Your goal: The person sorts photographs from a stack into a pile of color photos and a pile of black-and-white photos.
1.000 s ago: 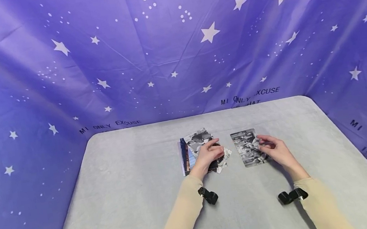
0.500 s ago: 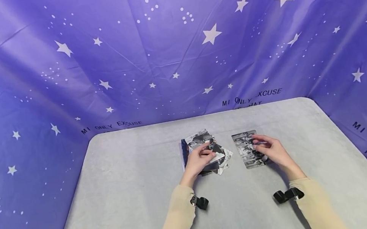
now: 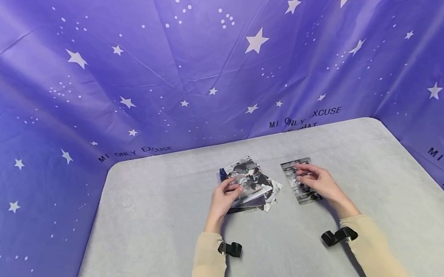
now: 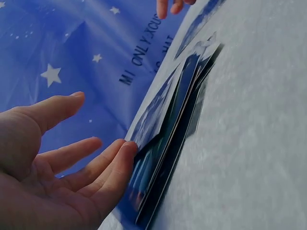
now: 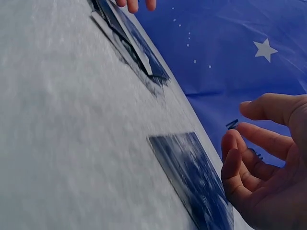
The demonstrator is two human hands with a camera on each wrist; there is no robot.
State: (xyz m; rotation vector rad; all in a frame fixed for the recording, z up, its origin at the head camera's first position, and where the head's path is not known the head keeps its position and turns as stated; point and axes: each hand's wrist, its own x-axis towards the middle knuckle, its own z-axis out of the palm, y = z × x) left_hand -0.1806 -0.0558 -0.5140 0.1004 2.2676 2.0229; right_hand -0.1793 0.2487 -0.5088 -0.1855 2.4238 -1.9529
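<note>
A loose, fanned stack of photo prints (image 3: 255, 192) lies on the table, a black-and-white one on top. Over its left side is my left hand (image 3: 223, 199), thumb and fingers apart; in the left wrist view its fingertips are at the edge of the stack (image 4: 165, 129), and whether they touch cannot be told. To the right lies a single black-and-white photo (image 3: 293, 180), flat and apart from the stack. My right hand (image 3: 320, 186) hovers over that photo's right part, fingers loosely bent and holding nothing. The right wrist view shows a gap between hand and photo (image 5: 192, 179).
The grey table (image 3: 155, 239) has rounded far corners. A purple curtain (image 3: 195, 58) with white stars and lettering hangs behind it and along both sides. Each wrist wears a black camera on a strap, such as the left camera (image 3: 231, 249).
My left hand has drawn left across the stack, uncovering more of the upper photos. The right hand has shifted left over the single photo. Both photo groups stay in place.
</note>
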